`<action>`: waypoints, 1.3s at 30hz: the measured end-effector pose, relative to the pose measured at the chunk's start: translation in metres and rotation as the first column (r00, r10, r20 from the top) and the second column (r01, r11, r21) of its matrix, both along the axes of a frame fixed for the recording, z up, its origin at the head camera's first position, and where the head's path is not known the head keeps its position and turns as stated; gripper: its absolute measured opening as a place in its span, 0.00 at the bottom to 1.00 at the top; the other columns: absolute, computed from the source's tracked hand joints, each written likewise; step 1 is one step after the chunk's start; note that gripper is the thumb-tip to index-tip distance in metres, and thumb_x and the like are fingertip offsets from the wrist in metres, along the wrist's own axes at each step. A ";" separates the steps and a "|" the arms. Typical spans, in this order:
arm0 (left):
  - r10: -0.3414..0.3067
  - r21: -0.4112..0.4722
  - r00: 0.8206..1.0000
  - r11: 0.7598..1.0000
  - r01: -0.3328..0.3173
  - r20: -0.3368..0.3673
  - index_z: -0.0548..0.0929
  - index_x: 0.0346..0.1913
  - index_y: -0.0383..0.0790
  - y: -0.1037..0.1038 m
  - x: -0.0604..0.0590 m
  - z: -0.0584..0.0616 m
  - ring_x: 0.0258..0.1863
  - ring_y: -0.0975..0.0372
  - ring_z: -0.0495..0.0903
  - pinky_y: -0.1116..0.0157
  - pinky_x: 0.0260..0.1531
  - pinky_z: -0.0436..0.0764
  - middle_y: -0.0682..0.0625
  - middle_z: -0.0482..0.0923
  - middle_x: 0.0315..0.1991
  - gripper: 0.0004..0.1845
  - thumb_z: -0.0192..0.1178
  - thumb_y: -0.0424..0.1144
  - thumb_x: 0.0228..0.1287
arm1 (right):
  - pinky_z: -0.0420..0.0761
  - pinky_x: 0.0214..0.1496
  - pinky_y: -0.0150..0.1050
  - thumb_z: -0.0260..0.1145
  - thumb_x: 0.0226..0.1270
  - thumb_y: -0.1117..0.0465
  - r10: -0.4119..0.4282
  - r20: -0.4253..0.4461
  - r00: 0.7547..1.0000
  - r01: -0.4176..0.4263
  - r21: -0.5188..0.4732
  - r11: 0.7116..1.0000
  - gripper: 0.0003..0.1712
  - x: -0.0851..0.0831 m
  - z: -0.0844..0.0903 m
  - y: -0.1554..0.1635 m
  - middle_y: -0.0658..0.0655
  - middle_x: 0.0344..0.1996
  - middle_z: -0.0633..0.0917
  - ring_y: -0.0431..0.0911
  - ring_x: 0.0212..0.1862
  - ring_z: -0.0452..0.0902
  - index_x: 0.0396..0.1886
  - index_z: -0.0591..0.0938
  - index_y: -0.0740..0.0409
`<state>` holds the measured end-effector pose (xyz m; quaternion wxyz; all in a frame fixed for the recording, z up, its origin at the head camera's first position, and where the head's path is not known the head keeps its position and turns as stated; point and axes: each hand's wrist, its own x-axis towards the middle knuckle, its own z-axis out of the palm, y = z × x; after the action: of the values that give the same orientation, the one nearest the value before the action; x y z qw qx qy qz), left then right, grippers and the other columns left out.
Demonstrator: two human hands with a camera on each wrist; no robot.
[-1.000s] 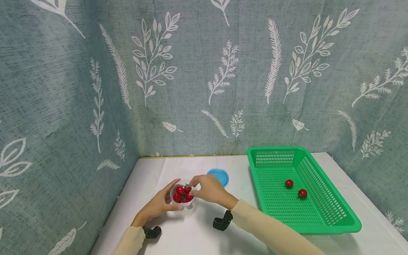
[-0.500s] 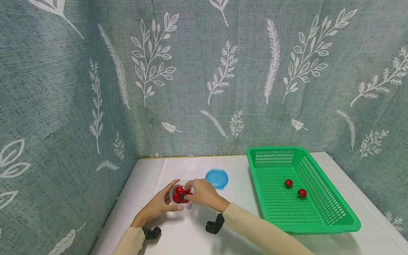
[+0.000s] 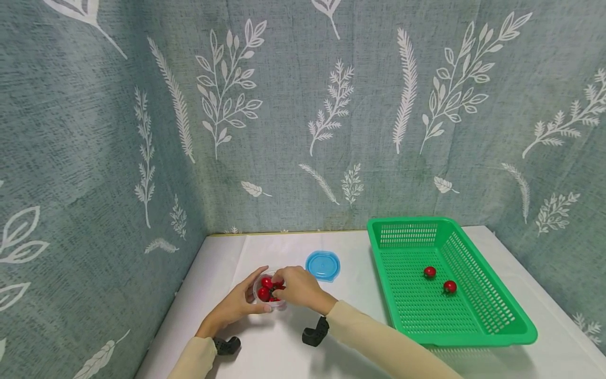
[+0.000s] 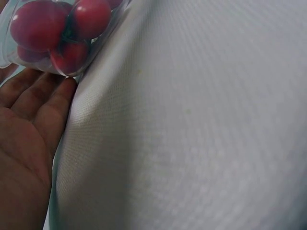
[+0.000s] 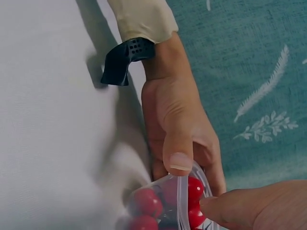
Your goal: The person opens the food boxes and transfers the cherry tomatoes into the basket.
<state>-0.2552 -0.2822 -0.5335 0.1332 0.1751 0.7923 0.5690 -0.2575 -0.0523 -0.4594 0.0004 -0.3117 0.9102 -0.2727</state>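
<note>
left hand [image 3: 234, 305]: fingers curled round clear tub [image 3: 270, 290] of tomatoes [image 3: 265, 285]
right hand [image 3: 298, 287]: fingers pinched a tomato inside

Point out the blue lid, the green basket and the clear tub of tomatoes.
blue lid [image 3: 323, 265], head view, middle of its top.
green basket [image 3: 478, 337], head view, near rim.
clear tub [image 5: 181, 203], right wrist view, its rim.

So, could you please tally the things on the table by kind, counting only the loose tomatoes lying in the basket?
Green basket: 1
Loose tomatoes in the basket: 2
Blue lid: 1
Clear tub of tomatoes, held between the left hand and right hand: 1
Total: 5
</note>
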 end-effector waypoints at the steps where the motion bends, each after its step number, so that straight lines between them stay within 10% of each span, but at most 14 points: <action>1: 0.000 -0.002 1.000 1.000 0.000 -0.001 0.49 0.84 0.50 0.000 0.000 0.000 0.76 0.47 0.63 0.46 0.72 0.64 0.40 0.54 0.80 0.56 0.76 0.39 0.61 | 0.79 0.33 0.28 0.77 0.64 0.59 -0.003 -0.003 1.000 0.003 0.001 1.000 0.13 0.000 0.000 0.000 0.50 0.40 0.90 0.39 0.40 0.84 0.47 0.90 0.56; 39: -0.021 0.028 1.000 0.999 0.021 0.005 0.47 0.84 0.48 0.000 0.001 0.000 0.75 0.50 0.64 0.60 0.70 0.69 0.43 0.59 0.78 0.58 0.77 0.37 0.60 | 0.72 0.27 0.27 0.77 0.65 0.55 0.064 0.030 0.998 -0.065 0.046 0.997 0.09 0.001 -0.003 -0.019 0.43 0.30 0.85 0.33 0.27 0.72 0.41 0.90 0.54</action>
<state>-0.2541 -0.2826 -0.5333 0.1387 0.1838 0.7822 0.5790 -0.2561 -0.0713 -0.4628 0.0294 -0.3370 0.9058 -0.2552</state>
